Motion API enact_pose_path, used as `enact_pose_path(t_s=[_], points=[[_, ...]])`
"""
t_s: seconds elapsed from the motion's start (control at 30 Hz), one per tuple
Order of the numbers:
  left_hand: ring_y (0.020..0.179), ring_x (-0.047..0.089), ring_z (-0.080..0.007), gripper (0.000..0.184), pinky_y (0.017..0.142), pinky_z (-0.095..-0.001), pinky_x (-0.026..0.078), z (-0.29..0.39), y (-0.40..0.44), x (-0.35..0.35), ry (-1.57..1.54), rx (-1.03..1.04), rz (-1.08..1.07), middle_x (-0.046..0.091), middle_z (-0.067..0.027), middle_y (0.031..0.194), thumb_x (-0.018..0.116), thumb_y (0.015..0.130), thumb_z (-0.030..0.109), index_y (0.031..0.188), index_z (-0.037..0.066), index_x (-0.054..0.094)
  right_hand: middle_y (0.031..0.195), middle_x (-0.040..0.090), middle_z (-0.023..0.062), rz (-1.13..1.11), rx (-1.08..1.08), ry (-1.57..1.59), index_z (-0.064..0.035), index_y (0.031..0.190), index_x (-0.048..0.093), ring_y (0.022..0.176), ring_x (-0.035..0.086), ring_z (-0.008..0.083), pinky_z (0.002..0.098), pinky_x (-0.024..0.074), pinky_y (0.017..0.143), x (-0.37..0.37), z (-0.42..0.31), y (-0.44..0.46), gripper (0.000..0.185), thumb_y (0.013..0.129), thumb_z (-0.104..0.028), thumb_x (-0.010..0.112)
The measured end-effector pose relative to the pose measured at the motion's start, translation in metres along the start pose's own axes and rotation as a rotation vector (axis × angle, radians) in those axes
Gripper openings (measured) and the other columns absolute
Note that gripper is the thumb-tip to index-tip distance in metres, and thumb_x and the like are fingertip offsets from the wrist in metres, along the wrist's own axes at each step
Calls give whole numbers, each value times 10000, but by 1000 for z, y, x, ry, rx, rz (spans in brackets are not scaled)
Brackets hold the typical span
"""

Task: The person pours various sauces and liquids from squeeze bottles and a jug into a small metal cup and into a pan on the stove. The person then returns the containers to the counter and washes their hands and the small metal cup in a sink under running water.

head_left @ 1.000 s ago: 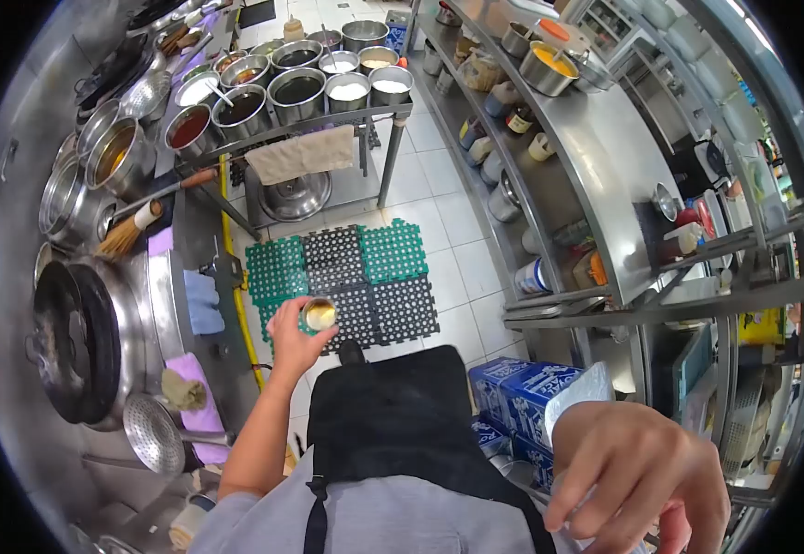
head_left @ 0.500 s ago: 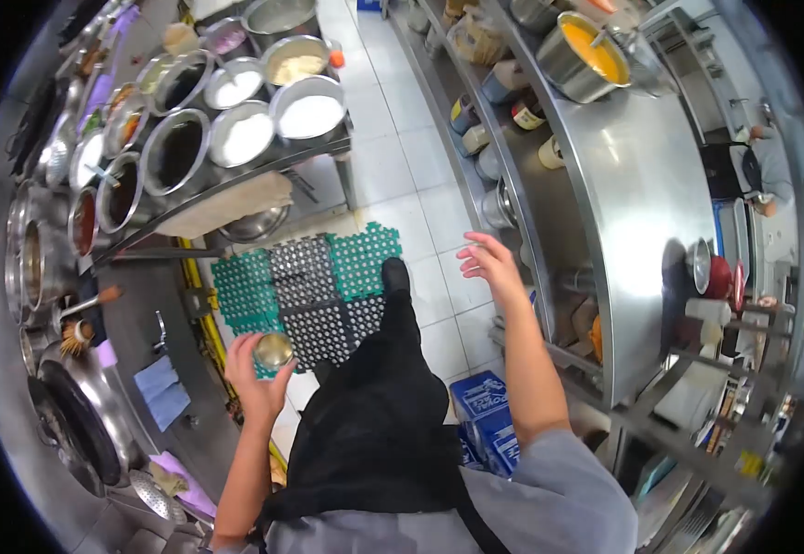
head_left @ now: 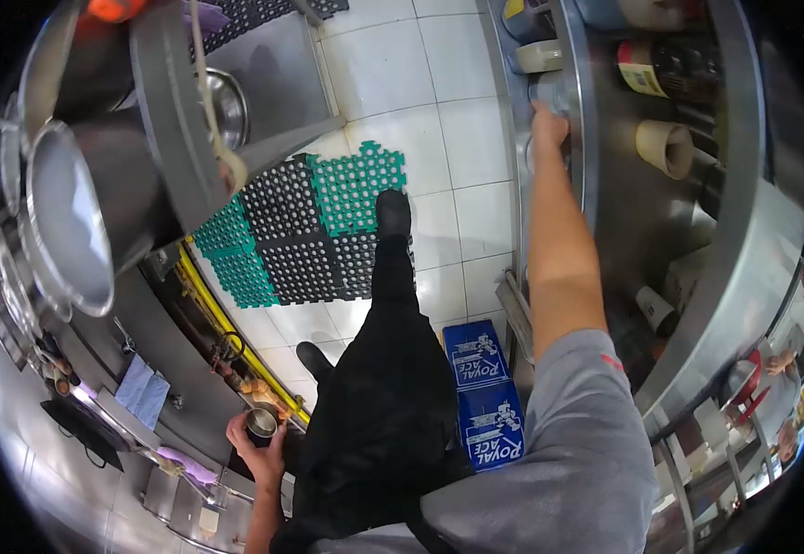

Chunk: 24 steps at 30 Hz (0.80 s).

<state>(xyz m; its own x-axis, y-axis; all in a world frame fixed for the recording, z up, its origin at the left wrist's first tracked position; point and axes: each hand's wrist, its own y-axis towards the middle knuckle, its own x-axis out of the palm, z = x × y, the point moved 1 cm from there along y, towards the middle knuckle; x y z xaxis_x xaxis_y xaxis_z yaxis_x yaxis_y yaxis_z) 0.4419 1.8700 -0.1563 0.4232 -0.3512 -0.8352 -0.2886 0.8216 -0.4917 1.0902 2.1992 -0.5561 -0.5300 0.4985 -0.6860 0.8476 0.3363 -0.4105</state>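
My left hand (head_left: 252, 447) is low on the left, its fingers curled around a small round metal cup (head_left: 261, 423). The cup's open top faces up toward me. My right arm stretches forward to the lower rack on the right. There my right hand (head_left: 550, 132) is at a clear plastic container (head_left: 547, 90), seemingly touching it. Most of its fingers are hidden, so its grip does not show. Just beyond that container stands a pale-handled jug (head_left: 538, 57).
A dark bottle (head_left: 683, 69) and a beige cup (head_left: 665, 148) are on the steel shelf to the right. Blue boxes (head_left: 489, 420) stand on the floor by my leg. Green and black mats (head_left: 319, 222) cover part of the tiles. Metal bowls (head_left: 69, 217) crowd the left counter.
I have leaned toward the right-hand rack. My right hand went from spread in mid-air to the clear container. The left hand, still holding the cup, appears lower in view.
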Motion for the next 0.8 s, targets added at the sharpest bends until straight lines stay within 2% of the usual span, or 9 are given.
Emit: enact_pose_path(t_s=[0.1, 0.3, 0.37, 0.47, 0.57, 0.6, 0.67, 0.73, 0.8], points=[[1258, 501, -399, 742, 1094, -469, 398, 18, 6, 5, -18, -52, -70, 525, -196, 1305, 907, 678, 73, 1316, 43, 530, 1385, 606, 287, 106, 87, -260, 80, 1339, 600, 1263, 610, 342, 434, 464, 1095, 21, 17, 71, 714, 873, -443, 740], [1256, 502, -373, 746, 1100, -450, 397, 42, 17, 8, -28, -81, -63, 513, -182, 1318, 899, 672, 31, 1313, 44, 519, 1414, 647, 147, 190, -21, 530, -18, 1375, 627, 1300, 584, 313, 423, 350, 1169, 45, 68, 133, 603, 995, -480, 556], [1257, 502, -353, 746, 1106, -428, 397, 50, 18, 9, -32, -94, -78, 500, -170, 1329, 892, 686, 13, 1322, 45, 504, 1182, 751, 162, 41, -107, 333, -71, 1124, 755, 1084, 694, 357, 448, 490, 1001, 38, 58, 133, 402, 1017, -355, 491], [1257, 505, -350, 748, 1105, -426, 399, 58, 14, 8, -39, -75, -84, 495, -173, 1332, 889, 680, 4, 1320, 42, 502, 1102, 747, 160, 147, 87, 21, -22, 1053, 722, 997, 693, 334, 476, 490, 939, 30, 18, 83, 377, 1006, -319, 495], [1257, 507, -347, 747, 1103, -429, 401, 60, 11, 8, -78, -89, -79, 497, -172, 1325, 890, 677, 7, 1317, 43, 507, 912, 720, 167, 211, 153, 304, 15, 1018, 673, 840, 702, 311, 454, 532, 769, 32, -16, 38, 447, 1052, -395, 498], [1257, 508, -346, 750, 1101, -429, 402, 60, 9, 7, -96, -96, -67, 500, -170, 1321, 893, 674, 13, 1317, 42, 510, 912, 720, 167, 204, 150, 310, 15, 1018, 673, 840, 702, 311, 454, 532, 769, 35, -20, 22, 447, 1052, -395, 498], [1254, 510, -346, 742, 1097, -426, 405, 67, 9, 3, -103, -78, -44, 511, -173, 1311, 901, 670, 27, 1309, 38, 523, 736, 658, 152, -12, 406, 493, 36, 970, 633, 637, 662, 277, 392, 494, 551, 49, -17, -6, 595, 1079, -524, 461], [1245, 521, -374, 741, 1088, -445, 415, 67, 7, 0, -88, -78, -10, 519, -187, 1299, 915, 654, 55, 1292, 41, 538, 657, 624, 119, -110, 409, 606, 32, 991, 616, 502, 577, 238, 355, 394, 434, 75, 11, -37, 667, 1060, -612, 457], [1229, 538, -408, 738, 1069, -475, 430, 61, -2, -6, -99, -99, 44, 534, -204, 1280, 932, 633, 89, 1269, 44, 559, 658, 565, 54, -337, 380, 547, -97, 770, 508, 576, 607, 218, 333, 367, 526, 74, 6, -97, 615, 1060, -636, 448]])
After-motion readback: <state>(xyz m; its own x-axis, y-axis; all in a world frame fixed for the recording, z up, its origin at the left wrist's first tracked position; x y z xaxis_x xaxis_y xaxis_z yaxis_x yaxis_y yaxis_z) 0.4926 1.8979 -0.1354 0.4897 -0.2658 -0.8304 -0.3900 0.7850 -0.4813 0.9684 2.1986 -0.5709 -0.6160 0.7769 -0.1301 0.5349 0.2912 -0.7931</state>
